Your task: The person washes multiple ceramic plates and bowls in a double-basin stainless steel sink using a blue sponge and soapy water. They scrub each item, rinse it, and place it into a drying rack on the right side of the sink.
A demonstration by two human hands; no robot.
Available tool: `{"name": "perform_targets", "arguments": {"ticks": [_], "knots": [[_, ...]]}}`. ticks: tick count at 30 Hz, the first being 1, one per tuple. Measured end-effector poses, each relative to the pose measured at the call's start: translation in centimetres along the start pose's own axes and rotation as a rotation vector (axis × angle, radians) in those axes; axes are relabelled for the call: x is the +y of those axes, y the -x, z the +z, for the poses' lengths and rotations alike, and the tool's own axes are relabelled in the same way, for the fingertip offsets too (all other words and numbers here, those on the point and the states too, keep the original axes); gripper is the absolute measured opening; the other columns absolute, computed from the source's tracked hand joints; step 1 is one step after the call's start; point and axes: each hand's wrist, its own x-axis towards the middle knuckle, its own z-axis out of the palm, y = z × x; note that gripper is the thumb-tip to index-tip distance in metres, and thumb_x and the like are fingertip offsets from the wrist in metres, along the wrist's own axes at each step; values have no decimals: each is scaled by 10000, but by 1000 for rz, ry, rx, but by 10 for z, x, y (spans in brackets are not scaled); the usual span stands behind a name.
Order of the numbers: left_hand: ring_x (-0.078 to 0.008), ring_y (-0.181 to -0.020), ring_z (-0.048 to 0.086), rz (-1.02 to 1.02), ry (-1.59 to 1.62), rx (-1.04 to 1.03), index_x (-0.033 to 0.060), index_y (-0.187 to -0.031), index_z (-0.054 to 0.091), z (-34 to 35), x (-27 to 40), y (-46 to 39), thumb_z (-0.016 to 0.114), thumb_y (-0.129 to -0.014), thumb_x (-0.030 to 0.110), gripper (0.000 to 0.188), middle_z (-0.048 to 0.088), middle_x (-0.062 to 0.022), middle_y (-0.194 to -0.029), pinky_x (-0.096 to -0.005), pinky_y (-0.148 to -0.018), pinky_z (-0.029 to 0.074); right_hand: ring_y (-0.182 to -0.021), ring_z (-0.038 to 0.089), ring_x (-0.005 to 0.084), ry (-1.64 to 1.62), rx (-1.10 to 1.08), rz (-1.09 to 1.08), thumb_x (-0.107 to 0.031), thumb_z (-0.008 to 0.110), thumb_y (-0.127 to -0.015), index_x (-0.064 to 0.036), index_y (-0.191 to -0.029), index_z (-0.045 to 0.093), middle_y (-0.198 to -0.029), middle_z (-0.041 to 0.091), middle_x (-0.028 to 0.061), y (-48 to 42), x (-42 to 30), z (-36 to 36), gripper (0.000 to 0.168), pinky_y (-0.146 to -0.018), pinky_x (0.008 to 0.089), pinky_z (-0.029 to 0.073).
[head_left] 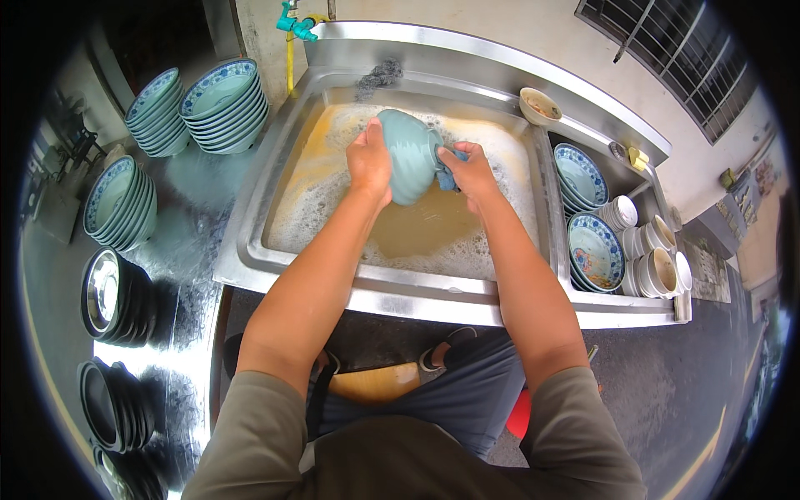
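Observation:
A pale green-blue bowl (409, 159) is tilted on its side above the soapy water, its outer wall and foot ring showing. My left hand (369, 159) grips its rim from the left, thumb on the outside. In my right hand (470, 172) is a blue cloth (447, 175), held against the bowl's foot. Below them, brownish water with white foam (425, 228) fills the basin of a stainless steel sink (431, 275). The bowl's inside is turned away from view.
Stacked blue-rimmed bowls (219, 100) and dark dishes (115, 297) line the metal table (181, 250) at left. Steel wool (380, 78) sits on the sink's back ledge, near a teal tap (297, 26). A small bowl (540, 106) rests at the divider; the right compartment holds food-stained bowls (595, 252) and cups (656, 272).

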Motion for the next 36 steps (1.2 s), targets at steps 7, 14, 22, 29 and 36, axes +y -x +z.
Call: {"name": "perform_targets", "arguments": {"ticks": [7,14,22,29,36], "knots": [[-246,-1032,675,-123,19,-66,-70,-1278,588,-11,4,-7,480,-1109,364,477,671,-168,-1192,-415,-922,569,-986,642,194,28,-252,3,-406,858,-878,-17,-1427,468,-1164,648,117,3,-7,-16,778,-841,383,543],[-260,-1060,681,-128,-21,-118,-72,-1303,582,-7,4,-3,489,-1107,377,498,676,-178,-1218,-428,-936,570,-977,634,179,-97,-188,108,-388,873,-863,-37,-1336,544,-1127,656,100,3,-11,-18,675,-834,360,533],[-273,-1071,687,-127,-34,-91,-66,-1317,578,-13,7,-9,492,-1107,382,503,675,-185,-1229,-437,-942,575,-905,626,154,50,-228,-100,-355,885,-850,-38,-1268,563,-1050,658,88,14,-20,-19,615,-755,341,526],[-274,-1048,698,-136,-54,-180,-62,-1308,581,-5,6,3,490,-1106,361,477,680,-188,-1212,-435,-928,584,-847,617,146,103,-34,-121,-380,876,-856,-50,-1170,607,-1003,649,72,6,-17,-15,529,-698,322,523],[-281,-1073,698,-112,-93,-148,-51,-1327,568,-10,10,-1,505,-1101,384,494,678,-183,-1231,-448,-953,579,-864,645,183,-30,-262,61,-387,895,-825,-39,-1185,609,-1027,684,127,1,-8,-30,577,-716,354,543]]}}
